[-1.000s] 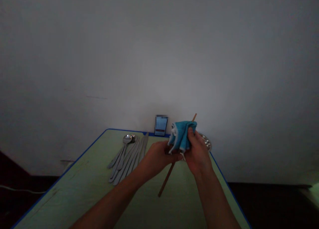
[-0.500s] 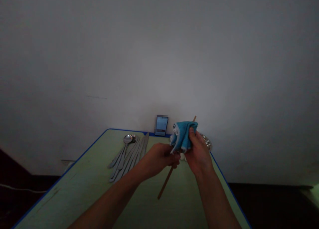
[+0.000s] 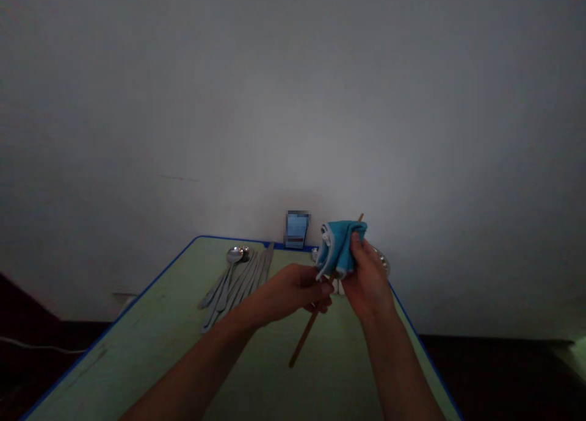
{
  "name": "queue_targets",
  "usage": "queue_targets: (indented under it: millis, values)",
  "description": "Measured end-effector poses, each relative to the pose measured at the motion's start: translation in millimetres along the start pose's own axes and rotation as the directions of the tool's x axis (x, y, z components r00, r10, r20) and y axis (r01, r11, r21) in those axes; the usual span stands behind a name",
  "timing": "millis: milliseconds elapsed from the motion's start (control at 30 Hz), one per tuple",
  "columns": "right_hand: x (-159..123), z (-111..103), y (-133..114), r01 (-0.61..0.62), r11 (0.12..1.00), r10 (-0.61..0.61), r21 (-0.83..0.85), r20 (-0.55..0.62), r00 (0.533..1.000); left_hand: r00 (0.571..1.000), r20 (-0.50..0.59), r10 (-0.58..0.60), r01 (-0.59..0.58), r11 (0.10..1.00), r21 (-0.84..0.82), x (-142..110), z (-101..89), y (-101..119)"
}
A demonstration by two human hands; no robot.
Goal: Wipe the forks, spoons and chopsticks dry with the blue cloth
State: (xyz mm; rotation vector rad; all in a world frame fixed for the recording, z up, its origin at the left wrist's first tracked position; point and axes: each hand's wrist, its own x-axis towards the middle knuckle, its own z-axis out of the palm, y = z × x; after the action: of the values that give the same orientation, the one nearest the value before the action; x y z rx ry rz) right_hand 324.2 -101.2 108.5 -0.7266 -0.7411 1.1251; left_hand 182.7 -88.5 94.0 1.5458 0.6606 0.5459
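Note:
A thin brown wooden chopstick (image 3: 302, 341) slants from low in the middle up to the right, its upper tip poking out past a blue cloth (image 3: 341, 241) with pale edging. My right hand (image 3: 370, 280) is closed on the cloth, which is folded around the upper part of the stick, its thumb pressing on top. Just below the cloth, my left hand (image 3: 293, 290) pinches the chopstick between thumb and fingers. The stretch of stick inside the cloth is hidden.
Several metal spoons (image 3: 234, 255) and other flat-handled cutlery (image 3: 249, 280) lie on the left of the pale green, blue-edged table (image 3: 174, 372). A phone (image 3: 296, 230) leans against the wall. Behind my right hand shows a shiny metal dish (image 3: 383, 261), partly hidden.
The cloth and my right hand have shifted slightly right. My left hand has slid a little down the chopstick, away from the cloth, and more of its fingers now show.

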Motion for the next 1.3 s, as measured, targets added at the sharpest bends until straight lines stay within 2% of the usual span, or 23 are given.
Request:
queue_targets:
  millis: [267,667,1067,1300]
  values:
    - [0.3,-0.2,-0.3,0.021,1.000,-0.021,-0.008,0.015,1.000,0.996,-0.090,0.023,-0.029,0.998,-0.062,3.5,5.7,-0.5]
    - [-0.5,0.8,-1.5,0.017,1.000,-0.018,0.014,0.014,1.000,1.000,-0.023,0.009,-0.010,0.996,-0.088,-0.9,3.2,0.8]
    - [1.0,-0.6,0.0,0.053,0.998,-0.053,0.040,-0.012,0.999,0.998,0.051,0.033,-0.035,0.999,0.042,-2.0,-3.9,-5.4]
    - [1.9,-1.8,0.1,0.074,0.997,-0.073,0.029,-0.014,0.997,0.999,0.041,0.023,-0.025,0.998,0.054,-1.9,-4.7,-5.9]
